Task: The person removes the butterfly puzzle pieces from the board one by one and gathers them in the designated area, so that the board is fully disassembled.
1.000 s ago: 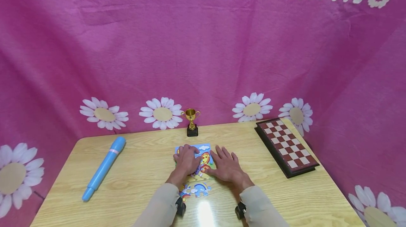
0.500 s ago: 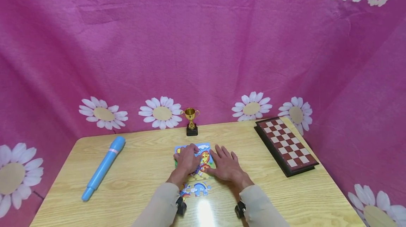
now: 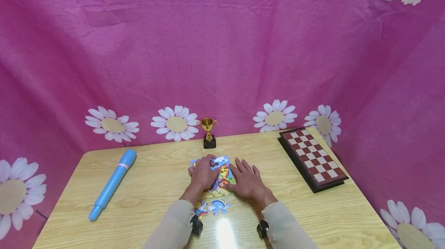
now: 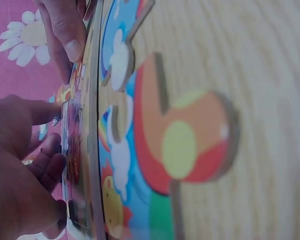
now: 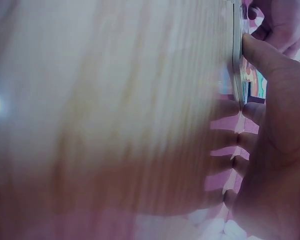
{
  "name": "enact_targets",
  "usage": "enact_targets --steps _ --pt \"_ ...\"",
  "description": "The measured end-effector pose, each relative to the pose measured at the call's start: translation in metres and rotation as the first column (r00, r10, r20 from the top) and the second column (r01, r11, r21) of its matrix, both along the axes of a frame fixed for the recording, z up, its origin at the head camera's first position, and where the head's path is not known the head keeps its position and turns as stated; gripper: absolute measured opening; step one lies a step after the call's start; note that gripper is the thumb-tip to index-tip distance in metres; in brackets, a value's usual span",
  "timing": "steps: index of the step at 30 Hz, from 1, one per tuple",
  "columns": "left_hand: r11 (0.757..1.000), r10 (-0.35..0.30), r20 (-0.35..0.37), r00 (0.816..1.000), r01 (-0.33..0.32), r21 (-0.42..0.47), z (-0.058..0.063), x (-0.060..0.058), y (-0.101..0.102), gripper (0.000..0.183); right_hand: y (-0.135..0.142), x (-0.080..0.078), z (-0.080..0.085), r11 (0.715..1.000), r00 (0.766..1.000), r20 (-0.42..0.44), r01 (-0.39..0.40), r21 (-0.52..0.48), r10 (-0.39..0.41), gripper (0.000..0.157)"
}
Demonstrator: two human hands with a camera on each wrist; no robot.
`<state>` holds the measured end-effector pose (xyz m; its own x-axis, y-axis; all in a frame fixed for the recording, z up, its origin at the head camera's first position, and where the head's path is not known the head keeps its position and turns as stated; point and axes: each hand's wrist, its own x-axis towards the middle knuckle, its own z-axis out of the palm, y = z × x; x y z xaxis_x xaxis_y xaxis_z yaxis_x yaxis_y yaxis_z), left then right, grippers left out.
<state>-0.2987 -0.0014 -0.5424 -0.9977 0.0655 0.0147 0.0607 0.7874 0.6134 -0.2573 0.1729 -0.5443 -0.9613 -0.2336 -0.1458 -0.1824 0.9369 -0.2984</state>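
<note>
The right hand [image 3: 249, 181], spread wide, is seemingly bracing the puzzle [image 3: 224, 171] at centre by its right edge, light pressure looking best, while the left hand [image 3: 202, 172] is arching over its left side, grip impossible to tell.

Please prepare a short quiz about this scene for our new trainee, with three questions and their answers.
1. Which grip touches the right edge of the puzzle: A) left, B) right, C) neither?
2. True or false: the trophy stands upright behind the puzzle.
3. Where do the loose pieces lie?

Key:
1. B, the right grip.
2. True.
3. On the table, in front of the puzzle.
</note>
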Motion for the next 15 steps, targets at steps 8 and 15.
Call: enact_targets --steps 8,15 --pt "0.989 0.029 -0.079 0.996 -0.017 0.145 0.0033 0.0008 -0.0022 0.015 -0.0008 -0.0004 0.0012 1.000 1.000 -0.011 -0.003 0.007 0.003 0.080" --pt "0.975 0.065 -0.117 0.991 -0.039 0.217 0.0087 0.0075 -0.0050 0.012 0.0007 0.0007 0.0016 1.000 0.999 -0.028 -0.021 0.008 0.022 0.079"
